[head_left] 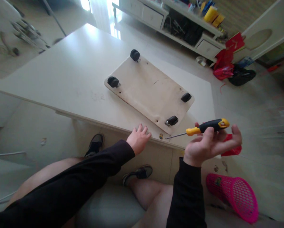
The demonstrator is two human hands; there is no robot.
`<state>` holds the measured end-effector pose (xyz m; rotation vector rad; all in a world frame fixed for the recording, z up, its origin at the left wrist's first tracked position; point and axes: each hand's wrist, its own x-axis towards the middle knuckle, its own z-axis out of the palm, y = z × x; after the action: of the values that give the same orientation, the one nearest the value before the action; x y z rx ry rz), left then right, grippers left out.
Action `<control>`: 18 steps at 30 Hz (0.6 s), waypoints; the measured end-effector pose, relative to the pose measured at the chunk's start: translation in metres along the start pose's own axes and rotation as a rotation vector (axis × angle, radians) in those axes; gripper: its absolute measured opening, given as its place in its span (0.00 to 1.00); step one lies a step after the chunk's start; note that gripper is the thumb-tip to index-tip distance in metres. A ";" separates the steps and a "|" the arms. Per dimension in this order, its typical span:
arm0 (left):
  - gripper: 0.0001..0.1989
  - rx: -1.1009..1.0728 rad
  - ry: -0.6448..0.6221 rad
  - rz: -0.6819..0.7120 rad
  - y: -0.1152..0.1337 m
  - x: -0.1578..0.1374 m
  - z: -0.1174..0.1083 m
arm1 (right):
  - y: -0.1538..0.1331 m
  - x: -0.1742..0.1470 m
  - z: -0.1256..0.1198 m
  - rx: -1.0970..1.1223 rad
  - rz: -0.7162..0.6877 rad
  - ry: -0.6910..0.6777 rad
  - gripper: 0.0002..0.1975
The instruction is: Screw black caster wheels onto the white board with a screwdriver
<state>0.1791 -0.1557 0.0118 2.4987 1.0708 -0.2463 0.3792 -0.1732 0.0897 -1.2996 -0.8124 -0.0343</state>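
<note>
In my right hand (207,144) is a screwdriver (207,127) with a yellow and black handle, its thin shaft pointing left over the table's near edge. My left hand (139,138) rests at that edge, fingers spread and holding nothing. A pale rectangular board (148,90) lies on the white table (68,69) beyond both hands. Black caster wheels stand up at its corners: far left (135,55), near left (113,81), far right (186,97) and near right (172,120). Close to the screwdriver tip sits a small yellow and dark thing (161,136), too small to name.
A pink mesh basket (243,199) lies on its side on the floor at right. Something red (232,145) is partly hidden behind my right hand. Across the room stands a white cabinet (152,17), with red and black bags (241,75) beside it.
</note>
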 end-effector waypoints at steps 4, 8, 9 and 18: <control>0.28 -0.001 -0.014 0.001 -0.002 -0.001 -0.001 | 0.015 0.010 -0.006 0.100 0.427 -0.007 0.29; 0.29 0.008 -0.055 -0.001 -0.003 -0.002 -0.006 | 0.033 0.011 -0.008 0.077 0.788 -0.014 0.27; 0.29 0.008 -0.067 -0.004 -0.003 -0.002 -0.007 | 0.035 0.009 -0.007 0.072 0.839 -0.036 0.28; 0.32 -0.089 -0.120 0.003 -0.001 -0.007 -0.006 | 0.026 -0.019 0.013 0.036 0.756 -0.210 0.26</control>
<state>0.1739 -0.1568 0.0192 2.3746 1.0070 -0.3353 0.3706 -0.1615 0.0582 -1.5206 -0.4491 0.7234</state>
